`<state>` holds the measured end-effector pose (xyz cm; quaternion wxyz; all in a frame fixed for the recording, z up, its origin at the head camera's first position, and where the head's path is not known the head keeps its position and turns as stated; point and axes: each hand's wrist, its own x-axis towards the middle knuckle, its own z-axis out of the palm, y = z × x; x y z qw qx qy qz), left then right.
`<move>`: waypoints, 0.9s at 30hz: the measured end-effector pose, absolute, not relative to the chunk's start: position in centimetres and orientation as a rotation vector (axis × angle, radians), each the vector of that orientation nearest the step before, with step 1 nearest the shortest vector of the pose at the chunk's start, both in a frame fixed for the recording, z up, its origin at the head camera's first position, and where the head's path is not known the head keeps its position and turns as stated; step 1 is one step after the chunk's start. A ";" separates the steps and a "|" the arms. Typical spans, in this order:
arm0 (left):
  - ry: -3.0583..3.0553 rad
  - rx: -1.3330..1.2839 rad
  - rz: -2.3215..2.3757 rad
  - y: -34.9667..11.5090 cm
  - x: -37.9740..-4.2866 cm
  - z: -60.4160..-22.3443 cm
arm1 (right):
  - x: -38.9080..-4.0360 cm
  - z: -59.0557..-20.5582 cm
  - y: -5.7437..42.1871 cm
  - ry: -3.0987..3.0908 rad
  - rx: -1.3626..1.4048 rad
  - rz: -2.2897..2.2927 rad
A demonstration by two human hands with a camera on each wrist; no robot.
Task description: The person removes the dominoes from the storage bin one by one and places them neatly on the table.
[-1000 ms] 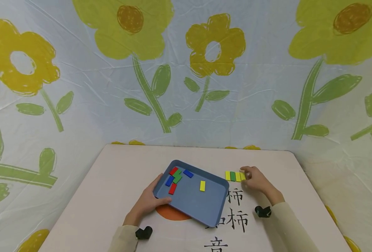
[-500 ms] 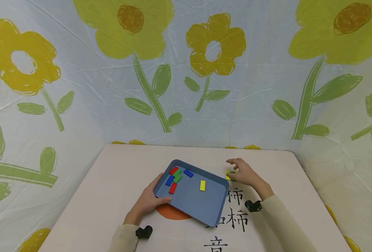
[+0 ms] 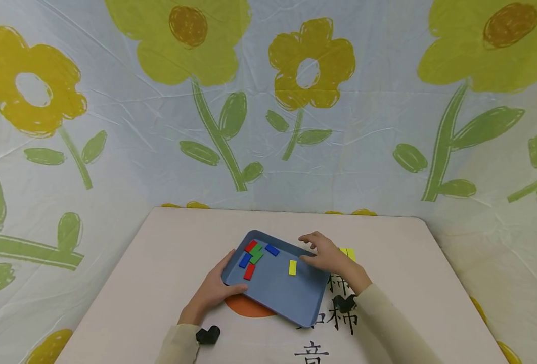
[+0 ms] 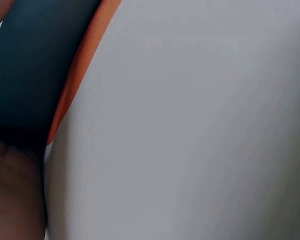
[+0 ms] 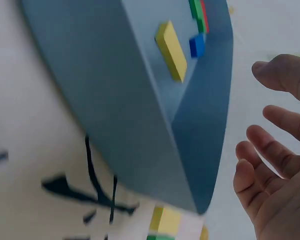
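My left hand (image 3: 216,290): curled on the blue tray (image 3: 273,290), thumb over its rim
My right hand (image 3: 326,255): thumb and fingers apart, near the tray's far right rim
Tray: yellow block (image 3: 293,268); red blocks (image 3: 249,272), green blocks (image 3: 256,258), blue blocks (image 3: 272,250) further left
Tabletop (image 3: 191,237): other yellow blocks (image 3: 348,253), partly hidden by my right arm

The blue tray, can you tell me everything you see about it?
The tray is grey-blue, rectangular and plastic-looking, with rounded corners and a raised rim. It is turned askew over the table, partly covering an orange print. The left hand grips its left end. Inside lie one yellow tile and six red, green and blue tiles.
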<state>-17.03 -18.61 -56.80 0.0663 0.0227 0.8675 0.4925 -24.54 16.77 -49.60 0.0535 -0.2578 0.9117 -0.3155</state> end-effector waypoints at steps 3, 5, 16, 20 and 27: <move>2.617 0.077 1.488 -18.7 -17.1 -56.8 | -24.3 -49.7 15.8 2.747 -0.829 -0.942; 2.618 0.082 1.487 -18.7 -17.1 -56.8 | -24.3 -49.9 15.3 2.739 -0.854 -0.922; 2.615 0.077 1.488 -18.7 -17.1 -56.9 | -24.0 -50.7 12.8 2.715 -0.856 -0.724; 2.614 0.076 1.490 -18.7 -17.1 -56.9 | -23.8 -50.7 12.4 2.726 -0.803 -0.639; 2.623 0.073 1.474 -18.8 -17.3 -57.0 | -23.9 -51.1 12.3 2.745 -0.765 -0.558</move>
